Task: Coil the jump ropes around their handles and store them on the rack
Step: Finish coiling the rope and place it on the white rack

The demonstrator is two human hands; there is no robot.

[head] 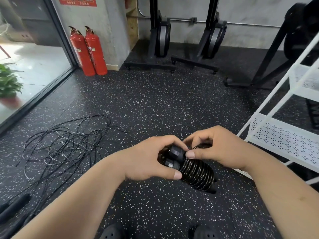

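The jump rope (196,171) sits in front of you above the speckled floor (155,104), its two handles (172,157) side by side and nearly all its cord wound round them in tight black turns. Your left hand (146,159) is closed around the handle ends, thumb pressed against the lower one, while the fingers (189,154) of your right hand (217,147) pinch what looks like the last bit of cord at the top of the coil. You seem to be finishing the wrap on this one; next you need to tuck the loose end so the turns do not spring open, then carry the bundle to the white rack (283,140) on your right. Its perforated shelves show nothing on them in the parts visible. A tangle of loose ropes (65,144) lies on the floor to your left, not yet coiled.
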